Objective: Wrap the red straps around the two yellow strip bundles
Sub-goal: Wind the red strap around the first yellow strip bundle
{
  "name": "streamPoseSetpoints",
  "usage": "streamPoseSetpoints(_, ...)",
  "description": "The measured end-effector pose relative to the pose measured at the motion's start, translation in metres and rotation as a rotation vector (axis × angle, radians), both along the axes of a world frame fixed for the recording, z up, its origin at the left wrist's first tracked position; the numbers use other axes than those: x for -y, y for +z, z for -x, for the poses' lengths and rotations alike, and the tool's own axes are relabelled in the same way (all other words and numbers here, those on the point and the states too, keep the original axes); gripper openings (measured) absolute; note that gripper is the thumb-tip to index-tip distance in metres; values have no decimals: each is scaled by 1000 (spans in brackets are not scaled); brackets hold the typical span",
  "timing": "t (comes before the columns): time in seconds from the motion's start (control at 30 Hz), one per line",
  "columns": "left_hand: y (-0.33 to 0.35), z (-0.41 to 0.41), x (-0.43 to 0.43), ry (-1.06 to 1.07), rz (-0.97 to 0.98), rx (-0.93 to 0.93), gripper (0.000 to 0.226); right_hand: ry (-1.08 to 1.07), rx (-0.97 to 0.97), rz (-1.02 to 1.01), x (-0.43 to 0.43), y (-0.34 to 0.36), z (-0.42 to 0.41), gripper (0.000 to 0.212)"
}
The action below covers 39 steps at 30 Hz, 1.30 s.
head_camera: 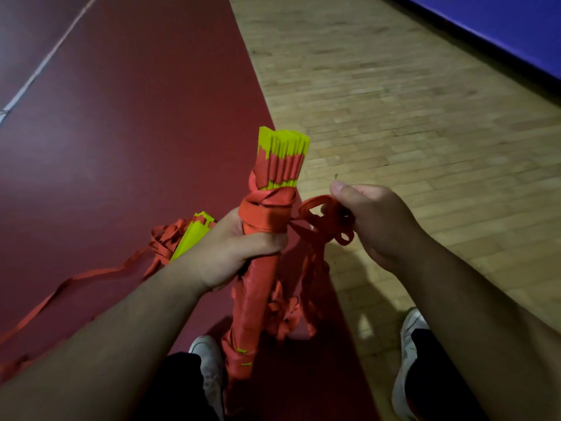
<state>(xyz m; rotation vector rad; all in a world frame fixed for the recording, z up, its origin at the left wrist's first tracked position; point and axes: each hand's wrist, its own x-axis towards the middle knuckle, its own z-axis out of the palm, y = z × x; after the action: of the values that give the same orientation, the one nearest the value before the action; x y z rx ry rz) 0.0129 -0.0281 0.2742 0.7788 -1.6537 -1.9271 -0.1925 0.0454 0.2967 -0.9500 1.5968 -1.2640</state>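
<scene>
A person is standing and looking down at their own two bare hands over a dimly lit sports-hall floor. The left hand point(230, 253) is gripping a yellow strip bundle point(283, 145) upright around its middle, with fingers and thumb curled tightly round it. A red strap point(264, 212) is circling this bundle in several turns just above the left hand. More red webbing is covering the bundle's lower part down to between the feet, so only the yellow top ends are showing. The right hand point(373, 220), just beside the bundle, is pinching a tangle of strap loops point(318, 212) between thumb and curled fingers. The tangle is running back to the bundle and hanging below it. A second yellow strip bundle point(194, 235) is lying on the floor behind the left wrist, partly hidden, with a loose red strap tail point(76, 279) trailing toward the lower left. The floor is showing two surfaces: a dark red court area point(136, 117) on the left, crossed by a thin white line point(45, 65), and pale wooden boards point(394, 101) on the right. A blue wall panel point(501, 28) is filling the upper right corner. Two white shoes point(209, 360) and dark trouser legs are showing at the bottom edge.
</scene>
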Motion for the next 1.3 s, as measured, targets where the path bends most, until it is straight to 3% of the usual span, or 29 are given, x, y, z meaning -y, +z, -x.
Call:
streamPoseSetpoints(0.07, -2, 1, -1, -28, 34, 17, 44, 110, 50, -21, -2, 0, -2, 42)
streamPoseSetpoints(0.13, -1, 0, -2, -38, 50, 9, 36, 209, -180, -68, -3, -4, -2, 47)
streamPoseSetpoints(0.27, 3, 2, -3, -21, 56, -61, 13, 108, -340, -53, 0, -10, -1, 37)
streamPoseSetpoints(0.43, 3, 5, -4, 31, 120, -82, 33, -58, -479, -28, 3, -14, -4, 27)
streamPoseSetpoints(0.53, 3, 6, -5, 35, 67, -87, 42, -160, -603, 93, 3, -19, -2, 27)
streamPoseSetpoints(0.63, 3, 4, -5, 33, -40, -126, 46, -75, -791, 244, 0, -25, 7, 11)
streamPoseSetpoints(0.77, 7, 3, -7, 22, -129, -170, 57, 55, -780, 208, -3, -25, 9, 16)
streamPoseSetpoints(0.83, 7, 1, -5, -12, -147, -173, 61, 72, -596, 77, -1, -21, 9, 17)
streamPoseSetpoints(0.93, 7, -5, -1, -71, -205, -196, 61, 165, 193, -5, -2, -14, 15, 10)
streamPoseSetpoints(1.0, 10, -6, -1, -102, -231, -207, 62, 241, 517, 42, -5, -12, 14, 21)
streamPoseSetpoints(1.07, 13, -6, -2, -138, -232, -207, 71, 290, 615, 43, -6, -13, 10, 23)
streamPoseSetpoints(1.13, 16, -7, 0, -127, -220, -183, 86, 271, 575, 5, -6, -12, 9, 22)
streamPoseSetpoints(1.2, 18, -11, 3, -87, -212, -158, 87, 317, 515, 23, -6, -12, 14, 20)
streamPoseSetpoints(1.27, 17, -15, 7, -67, -227, -173, 81, 501, 424, -6, -7, -9, 19, 59)
streamPoseSetpoints(1.3, 17, -16, 8, -68, -233, -191, 81, 585, 342, -41, -8, -7, 20, 67)
